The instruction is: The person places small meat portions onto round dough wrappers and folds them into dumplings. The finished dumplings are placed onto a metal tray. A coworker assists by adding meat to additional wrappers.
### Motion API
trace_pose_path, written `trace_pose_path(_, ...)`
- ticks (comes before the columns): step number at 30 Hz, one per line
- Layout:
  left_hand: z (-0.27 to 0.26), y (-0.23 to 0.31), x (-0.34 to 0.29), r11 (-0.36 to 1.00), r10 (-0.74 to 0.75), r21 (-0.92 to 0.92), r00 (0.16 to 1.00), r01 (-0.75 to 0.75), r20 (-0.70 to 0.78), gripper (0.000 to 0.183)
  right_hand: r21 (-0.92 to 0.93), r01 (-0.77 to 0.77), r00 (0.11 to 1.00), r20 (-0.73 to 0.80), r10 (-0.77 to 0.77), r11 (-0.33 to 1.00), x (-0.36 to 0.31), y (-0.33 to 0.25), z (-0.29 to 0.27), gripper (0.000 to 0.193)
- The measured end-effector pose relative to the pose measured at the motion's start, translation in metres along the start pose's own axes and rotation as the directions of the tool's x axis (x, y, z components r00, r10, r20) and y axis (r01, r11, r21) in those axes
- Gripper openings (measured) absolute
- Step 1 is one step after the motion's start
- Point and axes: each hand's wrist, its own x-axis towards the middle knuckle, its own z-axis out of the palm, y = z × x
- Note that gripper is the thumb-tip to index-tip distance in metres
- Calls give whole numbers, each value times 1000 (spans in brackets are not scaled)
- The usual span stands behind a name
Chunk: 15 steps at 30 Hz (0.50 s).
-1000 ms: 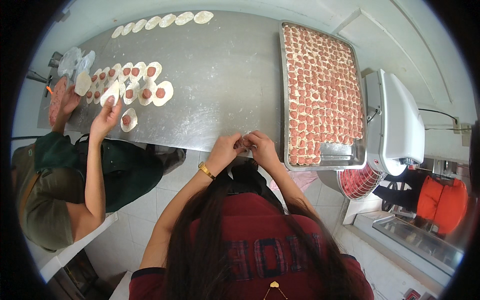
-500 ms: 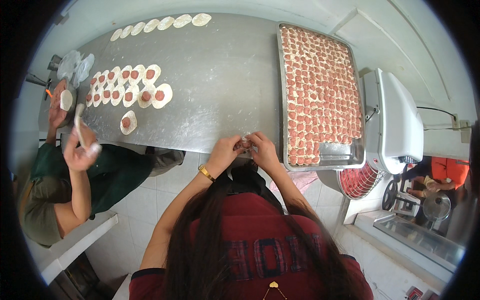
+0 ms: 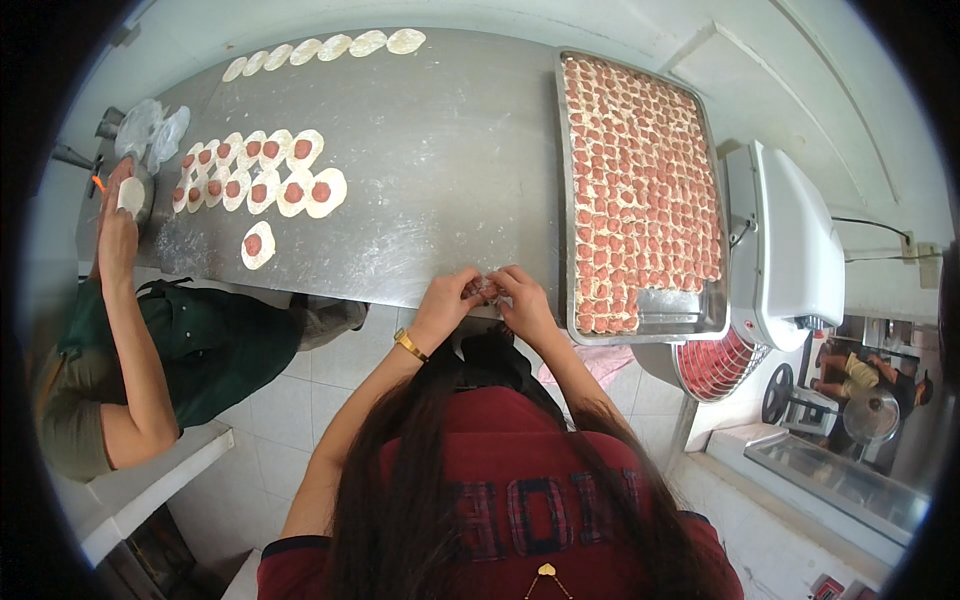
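At the table's near edge, my left hand and my right hand meet with fingers closed around a small dumpling of dough and reddish filling; my fingers hide much of it. To the right, close to my right hand, a large metal tray bears tight rows of small open dumplings with pinkish meat on top. Its near right corner shows bare metal. Left on the steel table lie two rows of round wrappers topped with filling, and one filled wrapper sits apart, nearer me.
Plain wrappers line the table's far edge. At the left, a co-worker's hands are over a bowl with a round wrapper. A white machine with a red wire guard stands right of the tray. Clear plastic bags lie far left.
My hands stay in nearly the same place, still pinching the dumpling. The co-worker's raised hand has moved away from me to the bowl. A person in the right background has shifted.
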Motion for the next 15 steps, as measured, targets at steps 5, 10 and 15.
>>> trace_pose_path(5, -45, -33, -19, 988, -1, 150, 971, 38, -238, 16, -134, 77, 990, 128, -60, 988, 1, -7, 2, 44)
trace_pose_path(10, -155, -100, -61, 840, 51, 375, 630, 393, -775, 21, -58, 34, 995, 91, -29, 998, 4, -6, 0, 35)
trace_pose_path(15, -254, -162, -65, 550, -111, 407, 547, 729, -829, 34, 154, -161, 980, -89, 176, 975, -14, 1, -39, 32)
